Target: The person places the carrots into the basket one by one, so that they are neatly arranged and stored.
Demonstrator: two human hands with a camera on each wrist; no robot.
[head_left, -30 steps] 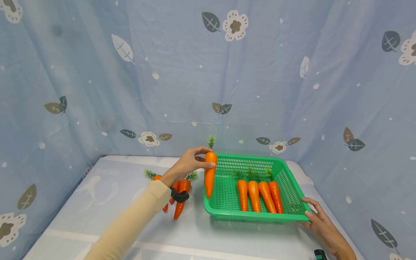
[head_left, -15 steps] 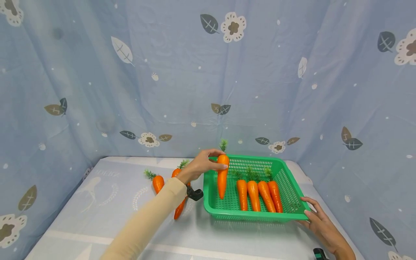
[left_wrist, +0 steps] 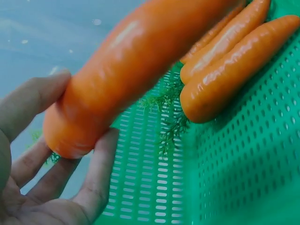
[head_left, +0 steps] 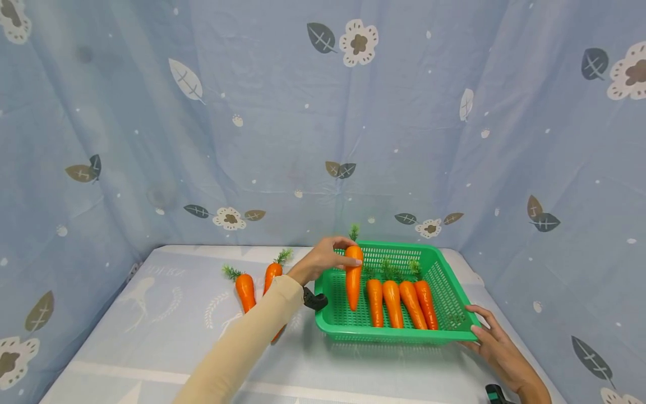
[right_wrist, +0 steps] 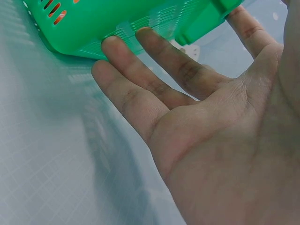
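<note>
My left hand (head_left: 325,259) pinches an orange carrot (head_left: 354,280) near its top, between thumb and fingers. The carrot hangs tip down over the left part of a green plastic basket (head_left: 383,333), its green tuft above the hand. To its right, several carrots (head_left: 392,303) lie side by side in the basket, tufts toward the back. At the basket's front right corner, my right hand (head_left: 497,348) grips the rim with its thumb. In the right wrist view, that hand's other fingers (right_wrist: 136,91) reach against the basket's underside.
Left of the basket, more carrots (head_left: 245,290) lie on the white patterned tabletop (head_left: 151,336), partly covered by the left sleeve (head_left: 247,342). A blue flowered curtain (head_left: 282,112) hangs behind and at both sides. Dark bands sit on both wrists.
My left hand has carried the carrot rightward, from the basket's left rim to over its inside, and slightly lower. The right hand has stayed at the basket's corner.
</note>
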